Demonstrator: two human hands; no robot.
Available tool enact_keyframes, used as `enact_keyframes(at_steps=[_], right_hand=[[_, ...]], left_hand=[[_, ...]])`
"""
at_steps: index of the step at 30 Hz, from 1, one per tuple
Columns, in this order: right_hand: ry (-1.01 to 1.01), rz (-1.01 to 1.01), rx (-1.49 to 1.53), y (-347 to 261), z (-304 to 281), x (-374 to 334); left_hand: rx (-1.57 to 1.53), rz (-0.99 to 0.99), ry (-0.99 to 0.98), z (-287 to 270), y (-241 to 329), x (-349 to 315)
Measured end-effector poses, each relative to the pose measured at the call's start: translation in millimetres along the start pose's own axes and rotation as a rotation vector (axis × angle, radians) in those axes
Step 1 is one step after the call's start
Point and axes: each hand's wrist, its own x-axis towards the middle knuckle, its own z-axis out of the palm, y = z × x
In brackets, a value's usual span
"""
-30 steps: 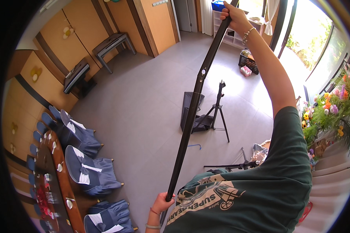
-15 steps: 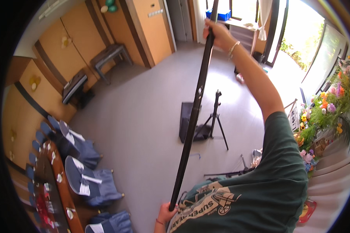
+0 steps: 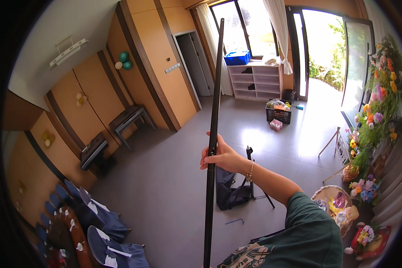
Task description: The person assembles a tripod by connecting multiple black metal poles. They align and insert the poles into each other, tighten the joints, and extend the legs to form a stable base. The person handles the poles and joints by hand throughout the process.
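A long black pole (image 3: 216,94), thin and nearly upright, runs from the lower edge up in front of the window. Around its middle closes my right hand (image 3: 225,157), with the thumb across the front and a bracelet on the wrist. My left hand is out of view, as is the pole's lower end. Beyond my right forearm stands a black tripod stand (image 3: 249,153), partly hidden by the arm. A dark fabric bag (image 3: 232,198) lies beside it on the floor, with a small bent blue rod (image 3: 235,221) nearer me.
Covered chairs (image 3: 116,250) line a long table (image 3: 82,250) at the left. A keyboard (image 3: 94,152) and a dark side table (image 3: 131,123) stand by the far-left wall. Flowers (image 3: 377,107), a round basket (image 3: 328,192) and a black crate (image 3: 279,114) are at the right.
My right hand has slid or moved down from near the pole's top to its middle. My left hand has left the view. The view has tilted up, showing shelves and the window.
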Motion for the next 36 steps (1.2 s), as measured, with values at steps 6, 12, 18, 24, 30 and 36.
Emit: enact_keyframes(at_steps=[6, 12, 18, 24, 30, 36], right_hand=[[-0.067, 0.014, -0.088, 3, -7, -3], [0.005, 0.060, -0.198, 16, -19, 7], [-0.016, 0.104, -0.405, -49, -95, -3], [-0.153, 0.062, -0.577, -33, -124, 19], [-0.270, -0.568, -2.055, -52, -42, 3], [-0.148, -0.251, -1.376, -41, -59, 15]], left_hand=[[-0.014, -0.089, -0.041, -4, -22, 7], [-0.101, 0.038, -0.052, 1, 1, 4], [0.014, 0.232, -0.049, 41, 54, 15], [0.093, 0.312, 0.080, 65, 43, 42], [0.040, 0.297, -0.008, 57, 61, 56], [-0.073, 0.316, -0.118, 50, 50, 70]])
